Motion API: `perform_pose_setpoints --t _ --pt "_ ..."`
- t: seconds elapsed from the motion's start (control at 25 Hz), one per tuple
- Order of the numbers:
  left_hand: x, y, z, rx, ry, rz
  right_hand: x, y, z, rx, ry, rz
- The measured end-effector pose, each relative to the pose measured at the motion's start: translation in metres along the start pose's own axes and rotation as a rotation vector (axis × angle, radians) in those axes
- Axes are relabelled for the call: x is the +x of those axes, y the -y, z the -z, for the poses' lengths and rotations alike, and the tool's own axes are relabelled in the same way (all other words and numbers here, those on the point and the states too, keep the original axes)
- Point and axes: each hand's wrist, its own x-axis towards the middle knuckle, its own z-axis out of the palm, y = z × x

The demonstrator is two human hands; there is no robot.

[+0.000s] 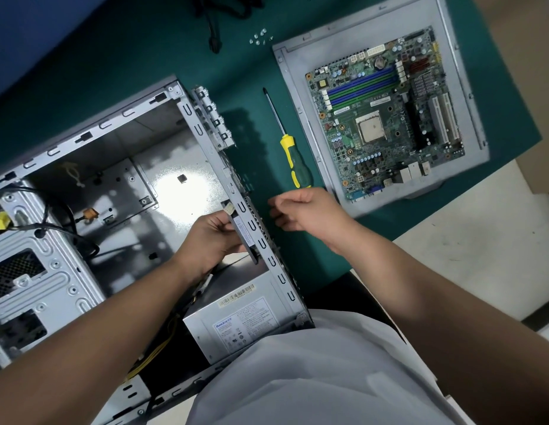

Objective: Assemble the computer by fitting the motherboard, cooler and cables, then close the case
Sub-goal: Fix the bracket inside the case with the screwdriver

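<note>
Head view: one open grey metal computer case (83, 167) contains one silver power supply (236, 323); left hand (214, 234) grips one black fan (244, 233) inside; right hand (303, 213) loosely curled outside; one green motherboard (386, 124) on one grey side panel (300, 96); one yellow-green screwdriver (293, 157)

Screwdriver (293, 154) lies between case (83, 185) and motherboard (386, 124).

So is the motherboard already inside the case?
No, the motherboard lies on the grey side panel on the mat, apart from the open case.

The case (92, 167) is bare grey metal with a glossy floor, on a matt green mat (144, 56).
</note>
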Motion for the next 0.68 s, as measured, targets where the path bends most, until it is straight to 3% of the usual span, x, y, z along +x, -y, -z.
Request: perform_pose_setpoints --t 0.16,0.28,0.4,0.56,0.68 --pt "0.000 0.002 0.002 -0.020 0.027 -0.013 0.011 0.015 0.011 -0.651 -0.498 0.472" --pt "0.001 0.003 0.003 -0.036 0.049 -0.030 0.027 0.016 0.011 -0.929 -0.536 0.396" --pt "0.001 0.004 0.005 -0.036 0.075 -0.041 0.037 0.011 0.006 -0.988 -0.506 0.379" --pt "0.002 0.003 0.007 -0.038 0.090 -0.034 0.027 0.016 0.012 -0.872 -0.534 0.416" --pt "0.001 0.000 0.007 -0.042 0.093 -0.039 0.003 0.025 0.023 -0.688 -0.610 0.603"
